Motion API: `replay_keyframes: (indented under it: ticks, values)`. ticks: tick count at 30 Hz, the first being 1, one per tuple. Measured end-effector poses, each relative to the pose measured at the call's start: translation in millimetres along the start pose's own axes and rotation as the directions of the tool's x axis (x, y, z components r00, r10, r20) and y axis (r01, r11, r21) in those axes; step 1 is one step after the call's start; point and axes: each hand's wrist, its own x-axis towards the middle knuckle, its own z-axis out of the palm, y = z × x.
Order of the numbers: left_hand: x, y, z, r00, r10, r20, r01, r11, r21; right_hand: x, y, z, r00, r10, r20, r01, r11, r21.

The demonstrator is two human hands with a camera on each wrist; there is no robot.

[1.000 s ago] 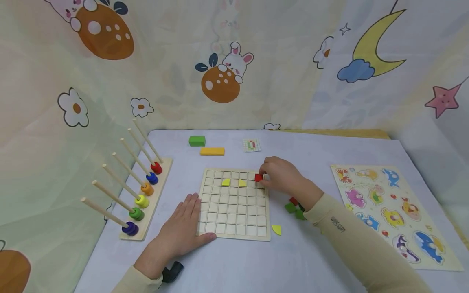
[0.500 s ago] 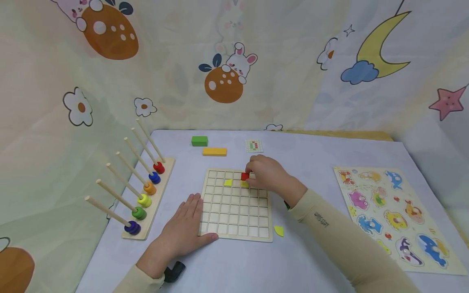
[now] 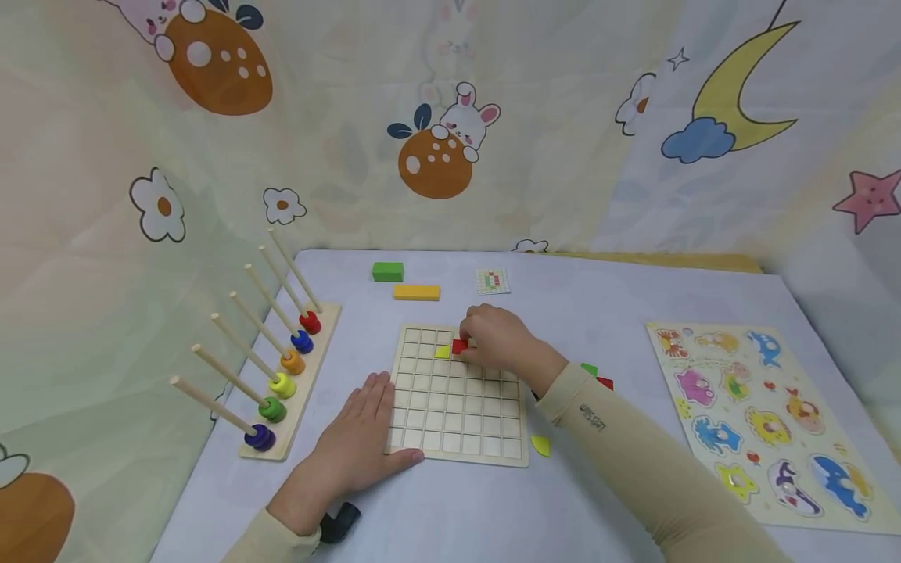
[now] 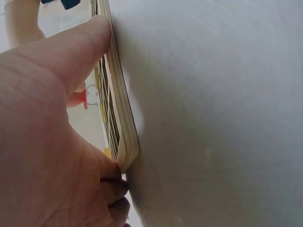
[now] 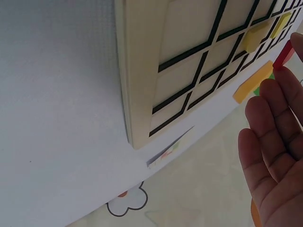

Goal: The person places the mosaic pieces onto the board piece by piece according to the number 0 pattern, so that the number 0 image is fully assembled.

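Note:
A square wooden grid board [image 3: 457, 460] lies on the white table. My left hand [image 3: 349, 440] rests flat at its left front corner, fingers straight along the left side and thumb on the front edge. My right hand [image 3: 503, 342] is over the back of the board, pinching a red square tile [image 3: 459, 346] between thumb and index finger. The red tile is above the grid in the right wrist view. One yellow piece [image 3: 442, 353] sits in a grid cell just left of it. Another yellow piece [image 5: 257, 38] on the grid shows in the right wrist view; the hand hides it in the head view.
A bead-peg stand [image 3: 292, 383] stands left. Behind the board lie a green block [image 3: 388, 271], a yellow block [image 3: 417, 292] and a pattern card [image 3: 493, 281]. Loose red tiles [image 3: 604, 383], green tiles [image 3: 590, 369] and a yellow quarter-round piece [image 3: 540, 446] lie right; an animal puzzle board [image 3: 767, 438] is farther right.
My right hand has carried the red tile leftward across the back of the grid, from near the right edge to beside the left yellow piece. The left hand stays against the board.

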Motion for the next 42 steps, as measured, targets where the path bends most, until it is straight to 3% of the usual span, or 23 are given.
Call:
replay_keyframes:
  ticks: [20,42]
  values:
    - [-0.9,0.6,-0.2,1.0,-0.004,-0.006,0.004,1.0,-0.01,6.8,-5.9,3.5,0.997,0.034,0.073,-0.034,0.999,-0.004]
    - [-1.3,0.0,-1.7,1.0,-0.003,0.005,0.003,1.0,-0.015,7.3,-3.4,7.4,0.998,0.018,0.06,-0.019,1.0,0.023]
